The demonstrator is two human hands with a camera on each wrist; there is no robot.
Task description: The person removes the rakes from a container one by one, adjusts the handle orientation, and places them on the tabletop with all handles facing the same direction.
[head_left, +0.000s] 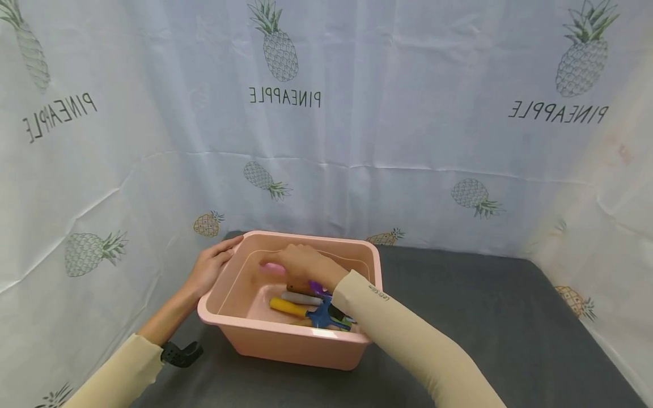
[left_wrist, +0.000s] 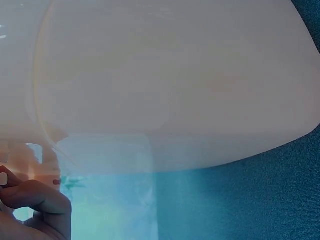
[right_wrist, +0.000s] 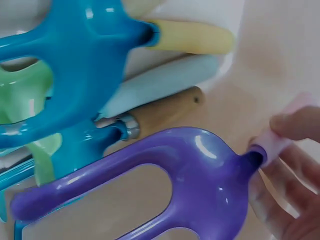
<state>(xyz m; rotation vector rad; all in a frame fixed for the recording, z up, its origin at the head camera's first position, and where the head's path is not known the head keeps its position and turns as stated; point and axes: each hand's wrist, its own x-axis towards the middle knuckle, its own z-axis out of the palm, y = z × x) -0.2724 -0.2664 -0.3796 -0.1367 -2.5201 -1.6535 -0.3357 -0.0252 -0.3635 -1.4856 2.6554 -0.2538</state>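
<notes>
A pink plastic basin (head_left: 285, 345) stands on the dark table, with garden tools inside. My left hand (head_left: 211, 269) holds its far left rim; the left wrist view shows a bent finger and thumb at the edge. My right hand (head_left: 301, 263) reaches into the basin and pinches the pink handle (right_wrist: 275, 142) of a purple garden hand fork (right_wrist: 200, 165). Beside that fork lie a blue hand fork (right_wrist: 90, 55) with a yellow handle (right_wrist: 195, 37), a pale grey-blue handle (right_wrist: 162, 82) and a wooden handle (right_wrist: 167, 112). Part of a green tool (right_wrist: 25, 92) shows beneath the blue one.
The dark tabletop (head_left: 474, 323) extends to the right of the basin. White curtains (head_left: 357, 130) printed with pineapples hang at the back and both sides, the left one close to my left arm. A black wrist strap (head_left: 181, 354) is on my left wrist.
</notes>
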